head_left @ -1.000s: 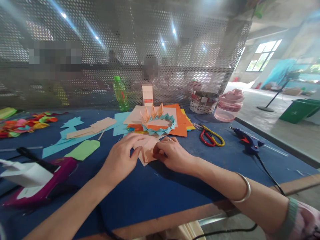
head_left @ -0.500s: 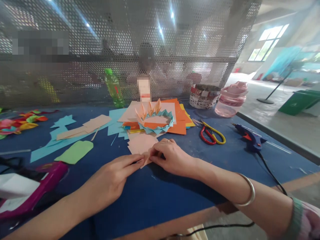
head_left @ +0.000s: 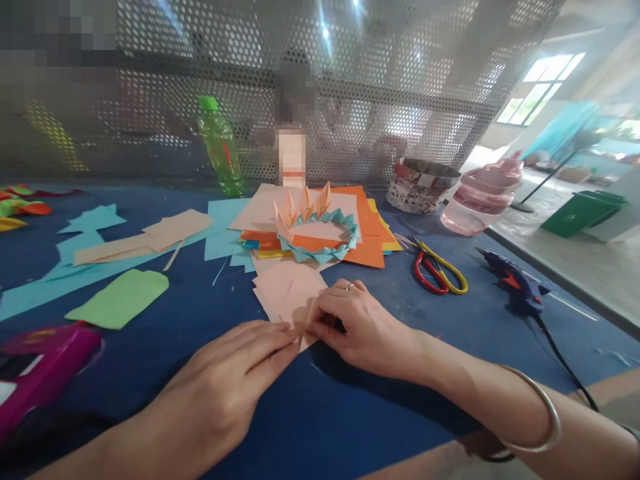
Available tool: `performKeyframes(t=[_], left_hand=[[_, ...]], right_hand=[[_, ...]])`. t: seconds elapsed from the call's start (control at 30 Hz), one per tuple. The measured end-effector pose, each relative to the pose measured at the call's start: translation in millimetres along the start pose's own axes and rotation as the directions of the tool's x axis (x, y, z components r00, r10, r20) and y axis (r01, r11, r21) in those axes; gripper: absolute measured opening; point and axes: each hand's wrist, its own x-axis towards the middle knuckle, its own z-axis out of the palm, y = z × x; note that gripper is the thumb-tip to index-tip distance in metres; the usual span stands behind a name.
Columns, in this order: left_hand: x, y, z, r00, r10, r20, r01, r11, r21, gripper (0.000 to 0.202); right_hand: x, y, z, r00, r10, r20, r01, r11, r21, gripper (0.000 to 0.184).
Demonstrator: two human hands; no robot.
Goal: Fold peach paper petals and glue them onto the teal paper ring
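Note:
A small stack of peach paper squares point(head_left: 287, 292) lies on the blue table point(head_left: 380, 400) in front of me. My right hand point(head_left: 365, 330), a ring on one finger and a silver bangle point(head_left: 543, 427) on the wrist, pinches a folded peach piece at the stack's near edge. My left hand point(head_left: 225, 387) lies low on the table, fingers stretched together, fingertips pressing the same folded piece. Behind the stack a teal folded-paper ring with peach points point(head_left: 315, 230) rests on orange and yellow sheets point(head_left: 367, 247).
Red-and-yellow scissors point(head_left: 440, 273) and a blue glue gun point(head_left: 517, 287) with its cord lie to the right. Pink jar point(head_left: 480, 200) and woven basket point(head_left: 420, 187) stand behind. Green bottle point(head_left: 220, 147), teal and green paper scraps point(head_left: 120, 297), a magenta tool point(head_left: 45, 363) at left. Perforated metal screen at the back.
My left hand has slid back off the paper toward me and now only its fingertips touch the fold. The view has moved closer and lower; my right hand keeps pinching the piece.

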Motion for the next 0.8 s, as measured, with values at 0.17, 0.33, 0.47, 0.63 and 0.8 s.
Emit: performKeyframes(t=[0.17, 0.33, 0.47, 0.63, 0.8], left_hand=[[-1.9, -1.2, -0.3, 0.998, 0.06, -0.025, -0.059, 0.998, 0.012, 0.079], [-0.3, -2.1, -1.4, 0.994, 0.104, -0.019, -0.103, 0.993, 0.059, 0.068], [-0.6, -1.0, -0.7, 0.993, 0.113, -0.038, -0.108, 0.989, 0.1, 0.06], [1.2, 0.6, -2.1, 0.992, 0.117, -0.048, -0.111, 0.988, 0.109, 0.056], [3.4, 0.9, -0.6, 0.991, 0.117, -0.06, -0.109, 0.986, 0.126, 0.055]], right_hand=[[0.9, 0.5, 3.8, 0.999, 0.036, -0.003, -0.036, 0.999, -0.003, 0.013], [2.1, -0.5, 5.1, 0.998, 0.062, -0.004, -0.062, 0.998, -0.008, 0.014], [2.3, -0.5, 5.3, 0.998, 0.056, -0.004, -0.056, 0.998, -0.026, 0.013], [1.5, -0.1, 5.9, 0.999, 0.05, -0.004, -0.05, 0.998, -0.046, 0.012], [1.3, -0.7, 6.1, 0.998, 0.058, -0.006, -0.058, 0.997, -0.053, 0.012]])
